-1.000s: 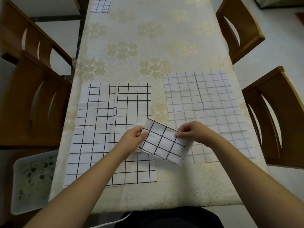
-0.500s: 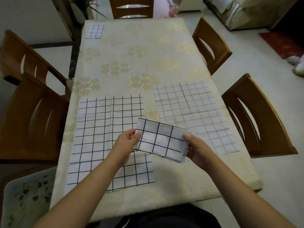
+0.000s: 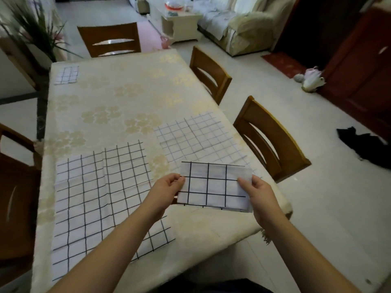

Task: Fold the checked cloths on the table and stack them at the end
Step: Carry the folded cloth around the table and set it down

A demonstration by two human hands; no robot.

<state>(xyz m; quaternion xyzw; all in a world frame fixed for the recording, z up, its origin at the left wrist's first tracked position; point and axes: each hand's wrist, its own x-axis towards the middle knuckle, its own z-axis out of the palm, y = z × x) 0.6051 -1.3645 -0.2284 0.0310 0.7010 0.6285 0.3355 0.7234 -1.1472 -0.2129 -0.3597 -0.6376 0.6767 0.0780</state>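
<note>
I hold a folded white cloth with bold black checks (image 3: 213, 186) above the table's near right part. My left hand (image 3: 167, 190) pinches its left edge and my right hand (image 3: 257, 191) grips its right edge. Flat on the table (image 3: 118, 102) lie a large open black-checked cloth (image 3: 101, 193) at the near left and an open cloth with finer, paler checks (image 3: 198, 136) on the right, partly hidden behind the folded one. A small folded checked cloth (image 3: 66, 75) rests at the far left corner.
Wooden chairs stand around the table: two on the right (image 3: 268, 140) (image 3: 208, 74), one at the far end (image 3: 110, 40), and more on the left (image 3: 14, 187). A plant (image 3: 36, 28) rises beyond the far left corner. The table's right edge is close under my right hand.
The view has lifted and swung right, showing the whole table and room. The folded cloth has shifted to the right and levelled out between my hands, still held by both.
</note>
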